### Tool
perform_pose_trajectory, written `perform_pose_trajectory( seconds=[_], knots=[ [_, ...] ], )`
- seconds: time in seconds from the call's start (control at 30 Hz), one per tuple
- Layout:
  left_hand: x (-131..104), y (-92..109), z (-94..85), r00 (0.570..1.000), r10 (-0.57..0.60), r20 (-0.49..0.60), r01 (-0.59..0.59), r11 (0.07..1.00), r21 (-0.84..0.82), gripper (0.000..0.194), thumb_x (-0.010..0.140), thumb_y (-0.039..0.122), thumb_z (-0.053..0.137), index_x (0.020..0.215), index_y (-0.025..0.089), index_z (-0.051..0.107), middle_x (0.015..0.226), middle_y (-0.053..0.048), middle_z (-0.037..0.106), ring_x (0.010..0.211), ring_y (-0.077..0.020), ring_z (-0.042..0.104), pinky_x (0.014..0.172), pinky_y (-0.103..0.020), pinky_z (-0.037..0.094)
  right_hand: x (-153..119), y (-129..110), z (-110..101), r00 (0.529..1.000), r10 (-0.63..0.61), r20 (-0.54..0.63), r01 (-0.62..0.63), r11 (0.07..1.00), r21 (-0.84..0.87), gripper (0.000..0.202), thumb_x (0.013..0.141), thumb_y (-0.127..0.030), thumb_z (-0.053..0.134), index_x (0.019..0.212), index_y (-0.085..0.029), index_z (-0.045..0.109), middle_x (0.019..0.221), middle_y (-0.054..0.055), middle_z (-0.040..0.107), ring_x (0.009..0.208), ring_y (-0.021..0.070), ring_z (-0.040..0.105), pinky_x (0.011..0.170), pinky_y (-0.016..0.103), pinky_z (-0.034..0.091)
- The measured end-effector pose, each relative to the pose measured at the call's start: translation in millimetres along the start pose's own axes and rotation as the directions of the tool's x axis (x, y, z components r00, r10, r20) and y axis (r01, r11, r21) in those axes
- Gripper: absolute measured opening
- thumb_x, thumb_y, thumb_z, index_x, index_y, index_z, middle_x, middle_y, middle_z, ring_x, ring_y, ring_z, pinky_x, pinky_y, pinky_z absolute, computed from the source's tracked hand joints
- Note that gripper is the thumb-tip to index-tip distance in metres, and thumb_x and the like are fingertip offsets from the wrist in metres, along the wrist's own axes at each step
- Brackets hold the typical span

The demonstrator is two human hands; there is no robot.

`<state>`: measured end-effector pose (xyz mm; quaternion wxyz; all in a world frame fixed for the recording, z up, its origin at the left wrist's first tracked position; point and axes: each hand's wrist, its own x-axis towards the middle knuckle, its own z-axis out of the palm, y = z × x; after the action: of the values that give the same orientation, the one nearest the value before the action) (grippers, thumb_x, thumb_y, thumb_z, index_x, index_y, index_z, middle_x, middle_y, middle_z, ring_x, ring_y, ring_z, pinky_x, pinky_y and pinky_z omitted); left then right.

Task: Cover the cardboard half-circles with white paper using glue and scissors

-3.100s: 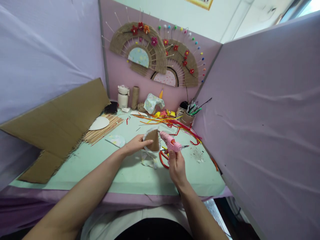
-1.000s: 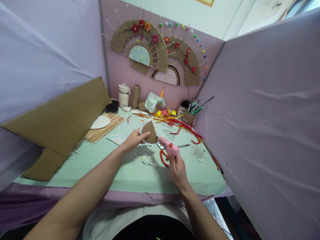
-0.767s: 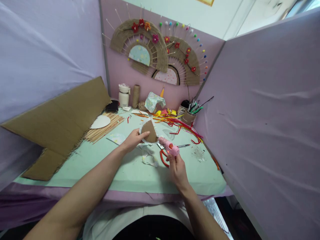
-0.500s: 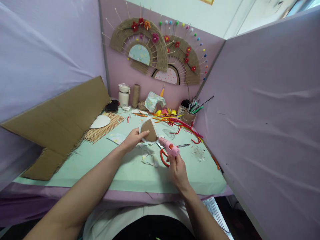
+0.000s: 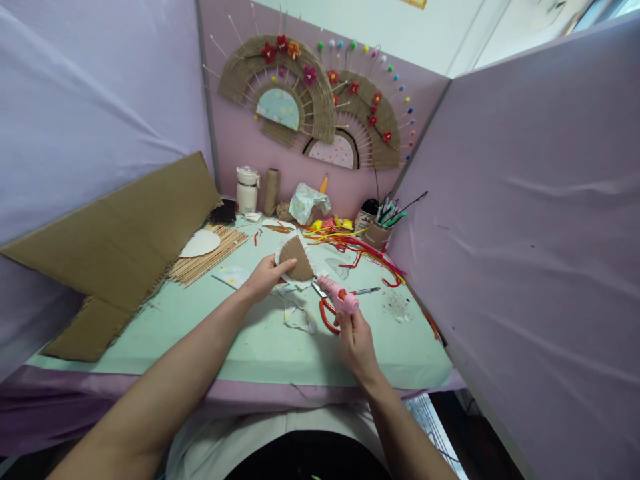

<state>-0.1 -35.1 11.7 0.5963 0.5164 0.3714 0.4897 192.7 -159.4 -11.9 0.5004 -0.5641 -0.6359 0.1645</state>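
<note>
A brown half-round piece of cardboard [image 5: 299, 261] with a pale cloth border is pinched in my left hand [image 5: 266, 277], thumb on top. My right hand [image 5: 356, 338] is closed round the handle of a pink glue gun [image 5: 336, 293]. The gun's nozzle is at the lower right corner of the cardboard; whether it touches I cannot tell. Beneath the gun lie scissors with red handles [image 5: 327, 316], partly hidden. Torn scraps of patterned cloth [image 5: 299, 318] rest on the table below the cardboard.
Large cardboard [image 5: 120, 233] leans at left beside thin wooden sticks [image 5: 207, 257] and a white oval [image 5: 201, 244]. Red and yellow pipe cleaners [image 5: 360, 248] spread at back right, near a pen holder [image 5: 379, 235]. A white bottle [image 5: 247, 190] and twine spool [image 5: 271, 192] stand behind.
The cardboard piece has turned slightly and shifted a little left in my left hand's grip. The glue gun stays nearly where it was, at the lower right corner.
</note>
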Motion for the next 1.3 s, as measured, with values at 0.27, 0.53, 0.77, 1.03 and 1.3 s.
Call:
perform_pose_trajectory(
  seconds=[0.27, 0.53, 0.77, 1.03, 1.3],
  knots=[
    [0, 1, 0.6, 1.0, 0.0, -0.011, -0.001, 0.997, -0.073, 0.048, 0.064, 0.042, 0.073, 0.098, 0.011, 0.061, 0.084, -0.007, 0.07, 0.078, -0.0221, 0.066, 0.068, -0.035, 0.054, 1, 1, -2, 0.999, -0.044, 0.026, 0.044, 0.998, -0.032, 0.043, 0.093, -0.049, 0.031, 0.089, -0.018, 0.061, 0.066, 0.004, 0.058, 0.066, 0.0191, 0.053, 0.06, 0.03, 0.041],
    [-2, 7, -2.1, 1.0, -0.021, 0.023, 0.027, 0.963, -0.268, 0.036, 0.072, 0.026, 0.07, 0.103, 0.011, 0.061, 0.094, -0.01, 0.07, 0.09, -0.0216, 0.065, 0.08, -0.035, 0.056, 24, 35, -52, 0.999, 0.027, 0.046, 0.005, 0.815, -0.58, 0.039, 0.094, -0.044, 0.032, 0.086, -0.016, 0.058, 0.081, 0.01, 0.06, 0.078, 0.0229, 0.053, 0.071, 0.034, 0.04],
    [-2, 6, -6.7, 0.994, -0.026, 0.106, 0.06, 0.941, -0.334, 0.035, 0.074, 0.023, 0.069, 0.106, 0.013, 0.06, 0.101, -0.011, 0.07, 0.094, -0.022, 0.066, 0.087, -0.037, 0.053, 26, 85, -94, 0.954, 0.297, -0.026, -0.137, 0.361, -0.922, 0.042, 0.087, -0.041, 0.048, 0.102, -0.005, 0.061, 0.094, 0.023, 0.06, 0.092, 0.0346, 0.055, 0.079, 0.042, 0.039],
    [-6, 5, -8.3, 0.974, -0.042, 0.223, 0.124, 0.922, -0.368, 0.036, 0.07, 0.024, 0.074, 0.102, 0.011, 0.064, 0.1, -0.012, 0.071, 0.092, -0.0216, 0.067, 0.086, -0.035, 0.052, 64, 22, -83, 0.995, -0.1, -0.005, 0.088, 0.897, -0.434, 0.037, 0.085, -0.04, 0.049, 0.109, -0.017, 0.064, 0.111, 0.016, 0.06, 0.102, 0.0279, 0.053, 0.081, 0.039, 0.043],
    [-8, 3, -5.7, 0.955, -0.06, 0.289, 0.155, 0.935, -0.318, 0.041, 0.062, 0.029, 0.081, 0.095, 0.01, 0.067, 0.092, -0.012, 0.072, 0.085, -0.0225, 0.067, 0.082, -0.035, 0.051, 122, -10, 43, 0.899, 0.119, 0.422, -0.381, 0.688, 0.618, 0.037, 0.063, -0.054, 0.07, 0.073, -0.019, 0.069, 0.06, 0.0, 0.06, 0.051, 0.0119, 0.05, 0.05, 0.025, 0.039]
  ],
)
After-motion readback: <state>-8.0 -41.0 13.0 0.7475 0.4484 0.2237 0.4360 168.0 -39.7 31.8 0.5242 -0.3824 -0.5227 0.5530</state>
